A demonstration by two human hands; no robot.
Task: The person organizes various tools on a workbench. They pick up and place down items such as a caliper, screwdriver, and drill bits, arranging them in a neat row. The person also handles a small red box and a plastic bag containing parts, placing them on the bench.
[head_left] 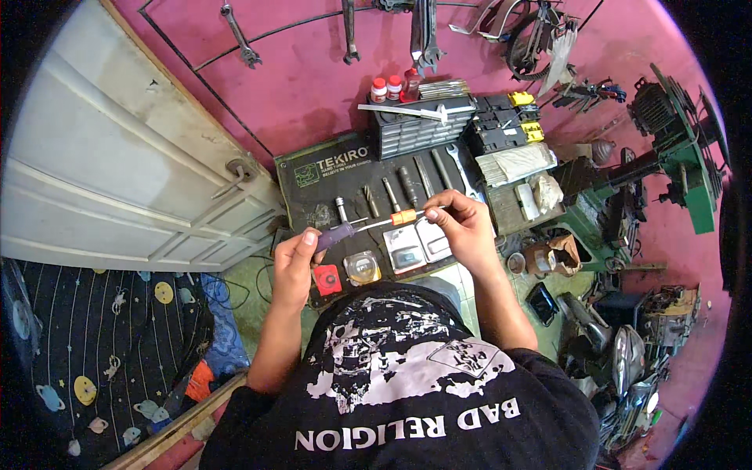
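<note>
My left hand point(293, 265) is closed around the purple handle of a screwdriver point(337, 236), held over the workbench. Its thin metal shaft points right toward my right hand point(470, 237). An orange piece point(403, 217) sits along the shaft, close to the right fingertips. Thumb and forefinger of that hand pinch a thin, pale end beyond the orange piece; I cannot tell whether it is the shaft's tip or a separate part. Beneath are an open white case point(415, 249), a clear round-fronted package point(361, 268) and a red square package point(327, 280).
On the dark mat point(301, 157) lie several hand tools, including a combination wrench point(462, 168). Behind stands a small drawer cabinet point(415, 133) with a caliper point(423, 112) on top. A green machine point(693, 184) stands at right, a white door point(141, 141) at left.
</note>
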